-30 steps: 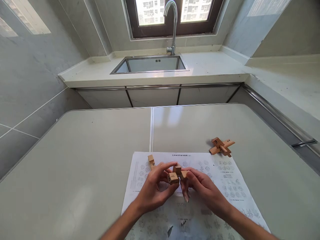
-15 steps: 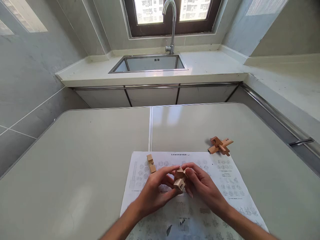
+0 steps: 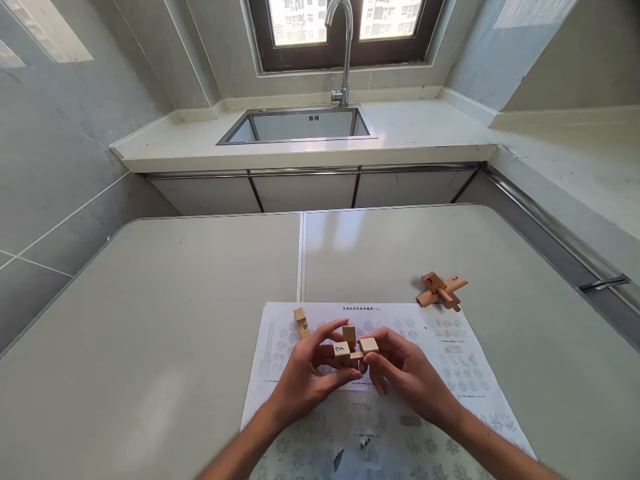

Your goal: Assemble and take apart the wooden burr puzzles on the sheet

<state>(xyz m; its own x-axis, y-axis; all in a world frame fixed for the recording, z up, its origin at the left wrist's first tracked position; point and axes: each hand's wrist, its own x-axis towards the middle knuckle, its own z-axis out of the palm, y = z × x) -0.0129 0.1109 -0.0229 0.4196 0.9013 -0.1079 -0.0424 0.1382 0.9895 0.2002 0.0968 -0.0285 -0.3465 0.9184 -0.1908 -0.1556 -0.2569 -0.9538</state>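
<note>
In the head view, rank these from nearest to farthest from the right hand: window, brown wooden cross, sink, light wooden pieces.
From the right hand:
1. Light wooden pieces: held between it and the left hand.
2. Brown wooden cross: ahead, slightly right, on the table.
3. Sink: beyond the table, leftward.
4. Window: behind the sink.

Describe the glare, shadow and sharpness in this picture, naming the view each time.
Head view: bright window panes, pale glare on the table; head view: soft shadow left of the wooden cross; head view: the 3 on the held block is legible, but small print on the paper is not.
</note>
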